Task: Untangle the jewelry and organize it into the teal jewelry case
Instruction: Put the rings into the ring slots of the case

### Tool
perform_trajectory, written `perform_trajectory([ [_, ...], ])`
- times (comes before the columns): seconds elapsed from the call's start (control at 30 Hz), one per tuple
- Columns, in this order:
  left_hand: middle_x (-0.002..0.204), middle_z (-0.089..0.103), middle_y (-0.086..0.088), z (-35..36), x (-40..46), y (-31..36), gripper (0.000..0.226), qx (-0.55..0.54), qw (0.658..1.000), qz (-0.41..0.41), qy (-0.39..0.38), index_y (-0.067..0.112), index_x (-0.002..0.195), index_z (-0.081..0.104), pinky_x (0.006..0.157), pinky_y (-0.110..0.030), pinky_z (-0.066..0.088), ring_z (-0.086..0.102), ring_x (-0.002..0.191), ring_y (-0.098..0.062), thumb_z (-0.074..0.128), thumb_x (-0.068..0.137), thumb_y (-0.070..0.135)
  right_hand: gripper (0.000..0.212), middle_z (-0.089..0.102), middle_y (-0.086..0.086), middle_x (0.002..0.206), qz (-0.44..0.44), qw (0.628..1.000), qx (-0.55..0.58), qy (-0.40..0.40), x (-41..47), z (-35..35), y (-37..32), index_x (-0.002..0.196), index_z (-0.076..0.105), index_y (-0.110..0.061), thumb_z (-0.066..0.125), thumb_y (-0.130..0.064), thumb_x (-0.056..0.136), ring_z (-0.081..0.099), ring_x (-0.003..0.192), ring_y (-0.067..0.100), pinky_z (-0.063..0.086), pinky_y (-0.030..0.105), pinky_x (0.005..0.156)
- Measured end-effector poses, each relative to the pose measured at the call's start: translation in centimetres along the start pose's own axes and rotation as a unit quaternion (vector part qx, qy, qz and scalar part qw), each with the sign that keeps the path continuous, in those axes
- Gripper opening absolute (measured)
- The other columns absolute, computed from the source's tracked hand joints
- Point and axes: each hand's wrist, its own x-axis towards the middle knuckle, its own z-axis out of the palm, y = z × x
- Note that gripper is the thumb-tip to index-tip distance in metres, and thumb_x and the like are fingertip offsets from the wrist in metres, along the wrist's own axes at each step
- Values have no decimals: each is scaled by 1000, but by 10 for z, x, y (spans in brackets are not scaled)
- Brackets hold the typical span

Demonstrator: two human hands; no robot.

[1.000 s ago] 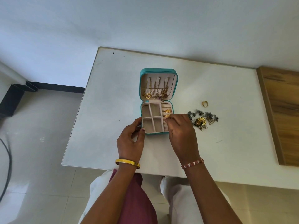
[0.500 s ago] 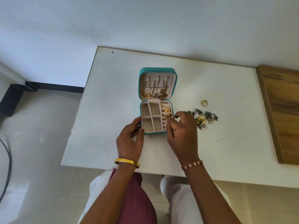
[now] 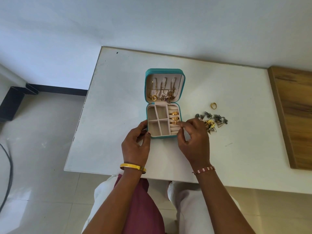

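Observation:
The teal jewelry case (image 3: pixel 163 71) lies open mid-table, its lid tilted back with gold chains (image 3: pixel 161 97) hanging inside. Three gold rings (image 3: pixel 174 118) sit in the ring rolls on the right of the base; the other compartments look bare. My left hand (image 3: pixel 136 144) grips the case's near left corner between thumb and fingers. My right hand (image 3: pixel 194 141) is at the case's right side, its index fingertip touching the nearest ring (image 3: pixel 173 122) and its thumb just below. A tangled pile of dark and gold jewelry (image 3: pixel 213 121) lies right of the case, partly behind my right hand.
A single gold ring (image 3: pixel 213 105) lies on the white table (image 3: pixel 118 102) beyond the pile. A wooden board (image 3: pixel 295 115) runs along the table's right end. The table's near edge is just past my wrists, with my lap below it.
My right hand has drawn back to the right off the ring rolls, uncovering a third gold ring seated there. The left hand has kept its hold on the case.

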Motion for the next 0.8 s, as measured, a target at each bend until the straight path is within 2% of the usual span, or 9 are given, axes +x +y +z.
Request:
perform_trajectory([
  [0.13, 104, 58, 10, 1, -1, 0, 37, 7, 1000, 6, 0, 14, 119, 59, 77, 6, 37, 53, 87, 10, 57, 84, 1, 27, 60, 11, 79, 51, 996, 58, 43, 8, -7, 0, 90, 69, -2, 47, -15, 83, 51, 74, 16, 39, 16, 68],
  [0.27, 103, 59, 10, 5, 3, 3, 37, 24, 999, 15, -15, 15, 119, 59, 76, 5, 38, 57, 87, -3, 58, 84, 2, 19, 61, 15, 86, 127, 988, 46, 79, 28, -20, 23, 92, 69, -4, 53, -5, 82, 58, 76, 28, 45, 29, 71],
  [0.33, 102, 58, 11, 8, 6, 4, 37, 34, 999, 15, -23, 16, 120, 58, 73, 6, 38, 56, 87, -5, 58, 85, 4, 21, 59, 19, 90, 150, 986, 4, 72, 36, -26, 39, 96, 69, -4, 54, -2, 81, 56, 84, 35, 38, 24, 76],
  [0.4, 101, 58, 11, 8, 7, 5, 37, 37, 999, 8, -28, 17, 120, 58, 72, 6, 38, 56, 88, -8, 57, 85, 5, 23, 58, 20, 95, 168, 984, -30, 57, 44, -30, 52, 103, 68, -5, 55, -3, 84, 53, 90, 36, 32, 18, 75],
  [0.57, 106, 57, 6, 7, 6, 8, 38, 34, 999, -9, -21, 14, 122, 56, 71, 7, 38, 56, 92, -10, 56, 86, 4, 32, 54, 23, 110, 210, 973, -99, -14, 63, -32, 69, 120, 59, -4, 55, -16, 91, 47, 106, 36, 36, 31, 82],
  [0.7, 111, 56, 6, 5, 0, 13, 35, 21, 999, -28, -1, 13, 121, 56, 68, 7, 38, 55, 90, -7, 55, 87, 6, 25, 54, 24, 108, 186, 973, -128, -43, 67, -25, 70, 110, 63, 1, 52, -9, 91, 46, 103, 37, 36, 34, 79],
  [0.8, 108, 56, 8, 4, -9, 16, 31, 15, 999, -31, 17, 13, 118, 59, 66, 7, 37, 54, 84, 4, 55, 87, 6, 21, 57, 23, 105, 173, 976, -126, -46, 65, -24, 67, 106, 64, 1, 53, -9, 90, 47, 101, 36, 35, 35, 79],
])
